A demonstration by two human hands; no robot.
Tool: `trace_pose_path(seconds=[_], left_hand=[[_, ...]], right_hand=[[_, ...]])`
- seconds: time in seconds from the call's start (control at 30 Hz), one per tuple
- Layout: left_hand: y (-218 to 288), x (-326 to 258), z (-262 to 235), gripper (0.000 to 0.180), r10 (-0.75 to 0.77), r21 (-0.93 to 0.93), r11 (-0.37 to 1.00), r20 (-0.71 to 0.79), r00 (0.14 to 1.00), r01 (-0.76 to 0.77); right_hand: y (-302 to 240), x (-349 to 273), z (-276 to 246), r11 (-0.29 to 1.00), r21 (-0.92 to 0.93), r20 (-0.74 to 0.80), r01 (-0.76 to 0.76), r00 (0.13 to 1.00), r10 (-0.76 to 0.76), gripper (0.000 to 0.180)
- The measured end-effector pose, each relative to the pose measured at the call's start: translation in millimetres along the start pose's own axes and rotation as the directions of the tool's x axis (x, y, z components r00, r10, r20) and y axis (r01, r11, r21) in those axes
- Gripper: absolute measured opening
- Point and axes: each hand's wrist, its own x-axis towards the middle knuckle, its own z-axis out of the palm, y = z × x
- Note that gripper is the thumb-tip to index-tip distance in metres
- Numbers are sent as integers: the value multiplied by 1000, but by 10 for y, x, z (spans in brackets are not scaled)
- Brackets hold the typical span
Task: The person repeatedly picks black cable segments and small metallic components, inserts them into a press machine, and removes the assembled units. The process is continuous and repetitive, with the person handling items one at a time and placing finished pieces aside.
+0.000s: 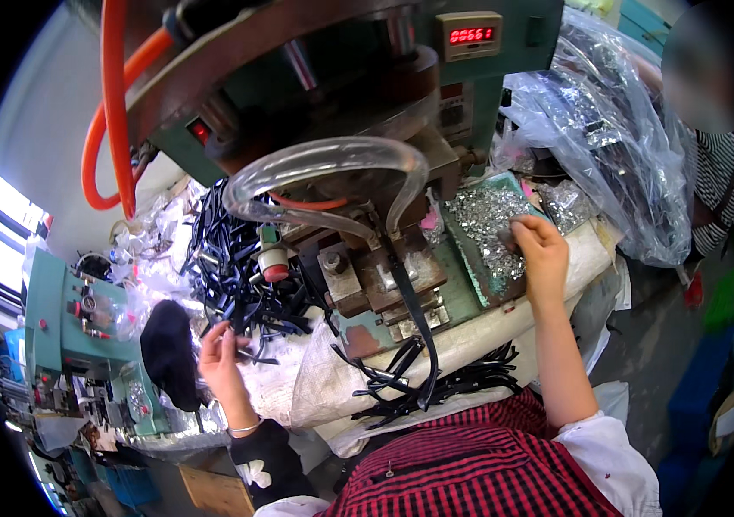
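Note:
My right hand [544, 256] is over a green tray [470, 274] of small shiny metal pieces [492, 226], its thumb and fingers pinched together. What they hold is too small to make out. To the left, my left hand [222, 366] is raised beside a heap of black strips [229, 267], fingers loosely curled and slightly apart, with nothing visibly held. Between my hands, one long black strip [414, 314] runs out of the metal fixture [384, 274] of a press and hangs over the front edge. Its lower end meets more black strips [462, 375] near my lap.
A clear hose [328, 155] arches over the fixture, below the heavy press head [315, 112]. A red push button [275, 265] stands left of the fixture. Orange air hoses [113, 112] hang at the far left. Clear plastic bags [617, 138] lie behind the tray. A black cloth-like object [169, 355] is beside my left hand.

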Motion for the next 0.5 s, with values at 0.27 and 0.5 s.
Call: trace_pose_path(seconds=[0.27,0.5], left_hand=[[462,-516,638,25,12,-166,986,171,985,17],[1605,-639,1212,16,711,-105,703,96,697,-703]], right_hand=[[-438,-215,539,982,-12,402,187,900,-167,22],[-681,-668,1099,923,-57,521,380,800,-297,35]])
